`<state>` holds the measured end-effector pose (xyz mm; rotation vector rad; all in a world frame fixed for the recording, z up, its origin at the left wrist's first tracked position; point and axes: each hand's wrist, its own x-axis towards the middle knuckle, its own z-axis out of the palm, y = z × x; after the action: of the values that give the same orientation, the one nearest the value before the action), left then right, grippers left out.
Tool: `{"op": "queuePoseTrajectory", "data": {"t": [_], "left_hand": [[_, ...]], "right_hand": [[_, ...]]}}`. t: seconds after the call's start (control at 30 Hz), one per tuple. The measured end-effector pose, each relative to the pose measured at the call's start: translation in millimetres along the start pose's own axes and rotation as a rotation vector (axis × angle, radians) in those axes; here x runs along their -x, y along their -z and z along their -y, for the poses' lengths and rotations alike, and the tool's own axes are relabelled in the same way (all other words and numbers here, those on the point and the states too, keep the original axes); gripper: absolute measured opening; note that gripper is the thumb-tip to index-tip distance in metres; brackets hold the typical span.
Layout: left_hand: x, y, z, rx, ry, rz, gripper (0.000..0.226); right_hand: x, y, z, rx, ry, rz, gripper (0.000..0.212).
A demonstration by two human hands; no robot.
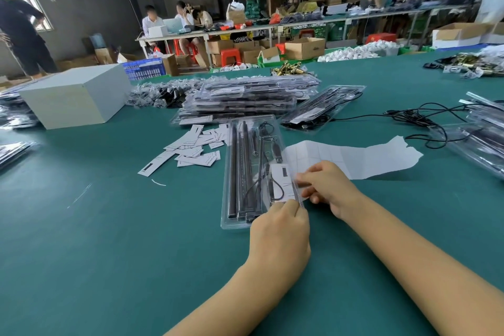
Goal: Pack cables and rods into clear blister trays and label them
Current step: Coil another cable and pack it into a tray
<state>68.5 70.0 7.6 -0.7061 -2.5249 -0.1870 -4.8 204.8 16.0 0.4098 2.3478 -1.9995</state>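
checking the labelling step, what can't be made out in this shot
- Head view: print on the white label is too small to read.
- Near end of the clear tray is covered by the left hand.
- Right hand fingertips blur at the tray edge, so the grip is unclear.

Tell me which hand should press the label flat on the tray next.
Probably the right hand: its fingertips sit at the label's edge, while the left hand steadies the tray at its near end.
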Motion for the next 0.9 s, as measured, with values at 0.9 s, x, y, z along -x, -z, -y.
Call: {"op": "queuePoseTrajectory", "data": {"t": [0.9], "left_hand": [[-26.1, 7.9, 119.1, 1.177, 1.100, 0.178, 0.029]], "right_hand": [[18.6, 12.2, 19.0, -0.108, -0.198, 0.296, 0.007]]}}
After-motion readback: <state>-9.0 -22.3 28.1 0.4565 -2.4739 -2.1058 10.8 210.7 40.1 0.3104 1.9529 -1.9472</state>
